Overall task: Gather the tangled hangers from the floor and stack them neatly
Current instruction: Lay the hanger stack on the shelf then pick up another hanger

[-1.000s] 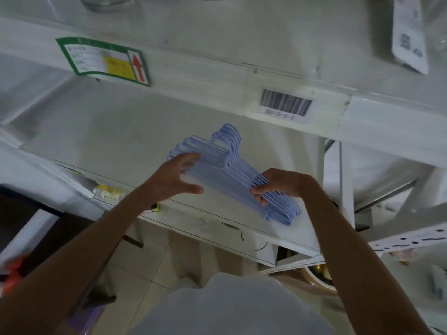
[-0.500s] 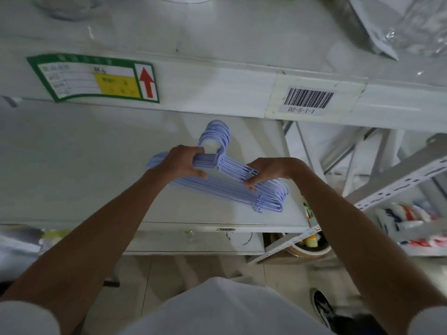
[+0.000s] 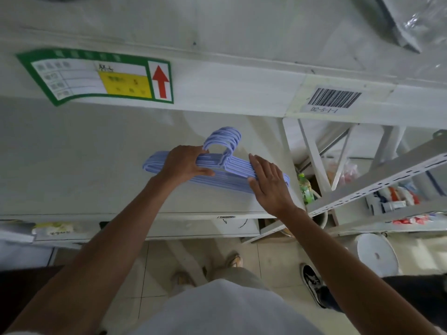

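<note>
Head view shows the stack of lilac plastic hangers [image 3: 232,170] lying flat on the white shelf [image 3: 72,165], long axis running left to right, hooks pointing to the far side. Left hand [image 3: 185,163] curls over the stack's left arm, gripping it. Right hand [image 3: 269,180] lies flat with fingers straight on the right end, nearer the shelf's right edge.

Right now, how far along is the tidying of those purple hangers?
Nearly finished. Done: the hangers lie together as one stack on the white shelf, hooks lined up. In hand: the left hand holds one end, the right hand lies flat on the other. Left: letting go.
</note>
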